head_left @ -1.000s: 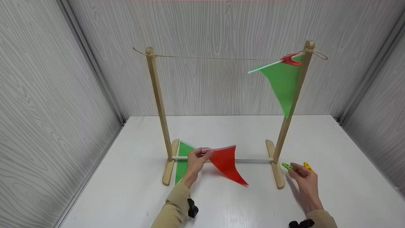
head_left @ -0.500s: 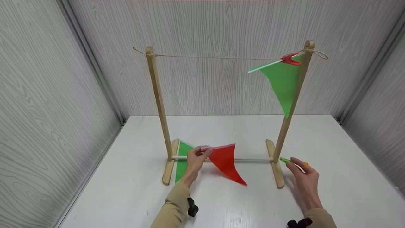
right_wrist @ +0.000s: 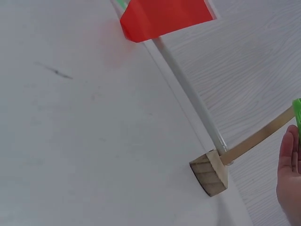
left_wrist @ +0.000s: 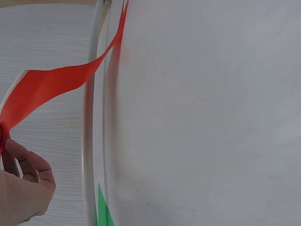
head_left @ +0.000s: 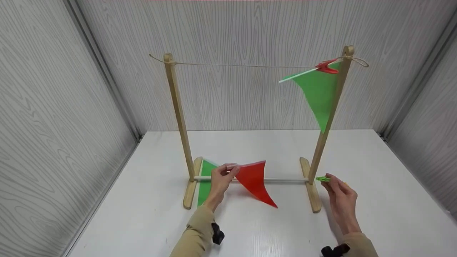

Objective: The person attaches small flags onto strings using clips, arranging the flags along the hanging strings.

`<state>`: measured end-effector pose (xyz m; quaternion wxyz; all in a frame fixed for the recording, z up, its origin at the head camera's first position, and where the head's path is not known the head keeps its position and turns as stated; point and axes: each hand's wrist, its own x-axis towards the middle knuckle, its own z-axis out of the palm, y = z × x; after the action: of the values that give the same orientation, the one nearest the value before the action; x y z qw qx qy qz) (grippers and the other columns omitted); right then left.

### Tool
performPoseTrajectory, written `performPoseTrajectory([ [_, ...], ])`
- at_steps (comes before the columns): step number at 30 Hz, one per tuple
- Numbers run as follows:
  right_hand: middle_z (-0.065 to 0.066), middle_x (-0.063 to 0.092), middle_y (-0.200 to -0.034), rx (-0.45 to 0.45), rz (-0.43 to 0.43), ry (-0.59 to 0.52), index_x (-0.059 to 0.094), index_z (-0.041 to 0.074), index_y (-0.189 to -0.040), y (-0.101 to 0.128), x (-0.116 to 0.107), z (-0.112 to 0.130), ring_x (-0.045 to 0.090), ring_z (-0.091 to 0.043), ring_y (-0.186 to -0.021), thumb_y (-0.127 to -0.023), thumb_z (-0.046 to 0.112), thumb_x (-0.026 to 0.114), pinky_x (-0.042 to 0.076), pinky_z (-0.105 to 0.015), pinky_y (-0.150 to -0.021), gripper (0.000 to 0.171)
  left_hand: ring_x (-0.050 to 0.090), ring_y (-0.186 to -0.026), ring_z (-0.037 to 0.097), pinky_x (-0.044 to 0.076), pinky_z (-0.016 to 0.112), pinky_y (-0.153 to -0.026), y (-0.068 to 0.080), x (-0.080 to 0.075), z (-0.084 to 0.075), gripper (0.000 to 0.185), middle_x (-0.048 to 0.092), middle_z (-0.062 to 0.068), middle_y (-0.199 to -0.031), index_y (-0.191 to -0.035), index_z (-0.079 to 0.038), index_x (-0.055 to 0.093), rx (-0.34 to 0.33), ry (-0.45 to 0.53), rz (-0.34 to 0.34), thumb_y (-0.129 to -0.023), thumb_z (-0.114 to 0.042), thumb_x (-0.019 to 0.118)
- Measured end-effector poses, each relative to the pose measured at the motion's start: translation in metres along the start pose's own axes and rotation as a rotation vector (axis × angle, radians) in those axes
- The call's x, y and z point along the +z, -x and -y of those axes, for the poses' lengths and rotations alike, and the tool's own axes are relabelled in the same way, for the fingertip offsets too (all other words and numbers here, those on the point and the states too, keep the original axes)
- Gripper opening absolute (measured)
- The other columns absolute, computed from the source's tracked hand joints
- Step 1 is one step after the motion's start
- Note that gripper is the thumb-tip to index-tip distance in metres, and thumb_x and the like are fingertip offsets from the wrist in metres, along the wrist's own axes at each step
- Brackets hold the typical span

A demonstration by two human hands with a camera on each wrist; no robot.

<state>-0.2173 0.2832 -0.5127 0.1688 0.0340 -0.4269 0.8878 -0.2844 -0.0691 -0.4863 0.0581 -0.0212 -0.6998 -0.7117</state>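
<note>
My left hand [head_left: 220,180] pinches the top corner of a red triangular flag [head_left: 255,182] just above the table, in front of the wooden rack's white bottom rod [head_left: 285,180]. The same red flag [left_wrist: 51,87] curves up from my left hand's fingers [left_wrist: 23,181] in the left wrist view. My right hand [head_left: 337,198] pinches a green clothespin [head_left: 323,179] beside the rack's right foot [head_left: 311,191]. The green clothespin [right_wrist: 297,110] shows at the right edge of the right wrist view, above my palm. A second green flag [head_left: 204,182] lies flat by the left foot.
The wooden rack has two posts with a string [head_left: 246,65] between their tops. A red clothespin [head_left: 326,66] holds a green flag [head_left: 317,94] to the string at the right post. Grey wood-grain walls close in the white table [head_left: 142,214] on three sides.
My right hand picked the green clothespin off the table and lifted it toward the rack's right post; the yellow clothespin is now hidden. My left hand and the red flag barely moved.
</note>
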Motion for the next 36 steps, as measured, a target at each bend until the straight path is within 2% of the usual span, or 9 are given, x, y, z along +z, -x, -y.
performPoseTrajectory([
  [6,-0.007,0.074,-0.105,0.009,-0.018,0.036,0.071,-0.003,-0.117,-0.001,0.010,0.005,0.075,-0.015,-0.098,-0.100,-0.003,0.054,0.056,-0.026,-0.095,0.024,0.060,-0.078,0.010,0.052,0.025,-0.073,-0.002,0.001,-0.001,0.027,0.075,0.000,-0.089,-0.109,0.002,0.074,0.008,0.019,-0.002,-0.092,-0.019,0.075],
  [13,-0.007,0.074,-0.109,0.040,0.040,0.022,0.071,-0.002,-0.118,-0.003,0.021,0.011,0.074,-0.014,-0.104,-0.100,-0.005,0.052,0.054,-0.025,-0.098,0.026,0.060,-0.078,0.012,0.050,0.022,-0.071,-0.004,0.001,-0.009,0.026,0.075,-0.002,-0.089,-0.109,-0.002,0.075,0.013,0.014,-0.011,-0.092,-0.022,0.075],
  [20,-0.008,0.073,-0.113,0.085,0.096,-0.007,0.070,0.000,-0.118,-0.005,0.036,0.022,0.072,-0.015,-0.109,-0.101,-0.002,0.051,0.053,-0.024,-0.101,0.025,0.061,-0.080,0.017,0.051,0.024,-0.071,-0.005,0.000,-0.026,0.025,0.072,-0.005,-0.086,-0.109,-0.001,0.074,0.056,0.036,-0.019,-0.092,-0.020,0.075],
  [25,-0.011,0.072,-0.113,0.051,0.136,-0.037,0.071,-0.003,-0.115,-0.007,0.050,0.028,0.073,-0.018,-0.108,-0.102,-0.002,0.050,0.052,-0.025,-0.103,0.025,0.061,-0.082,0.022,0.051,0.022,-0.071,-0.007,0.001,-0.042,0.025,0.072,-0.004,-0.087,-0.110,-0.001,0.074,0.104,0.066,-0.015,-0.093,-0.019,0.074],
  [29,-0.011,0.072,-0.110,-0.002,0.172,-0.049,0.072,-0.003,-0.113,-0.008,0.063,0.034,0.073,-0.017,-0.106,-0.102,-0.005,0.048,0.053,-0.024,-0.101,0.026,0.061,-0.080,0.016,0.051,0.021,-0.071,-0.007,0.003,-0.055,0.026,0.073,-0.002,-0.089,-0.111,0.000,0.073,0.129,0.086,-0.006,-0.093,-0.019,0.073],
  [36,-0.010,0.072,-0.114,-0.066,0.295,-0.050,0.069,-0.004,-0.121,-0.009,0.085,0.043,0.072,-0.017,-0.109,-0.101,-0.011,0.045,0.050,-0.026,-0.104,0.032,0.062,-0.085,0.015,0.053,0.022,-0.074,-0.005,0.007,-0.078,0.025,0.073,-0.001,-0.095,-0.113,-0.001,0.072,0.164,0.136,-0.005,-0.094,-0.017,0.072],
])
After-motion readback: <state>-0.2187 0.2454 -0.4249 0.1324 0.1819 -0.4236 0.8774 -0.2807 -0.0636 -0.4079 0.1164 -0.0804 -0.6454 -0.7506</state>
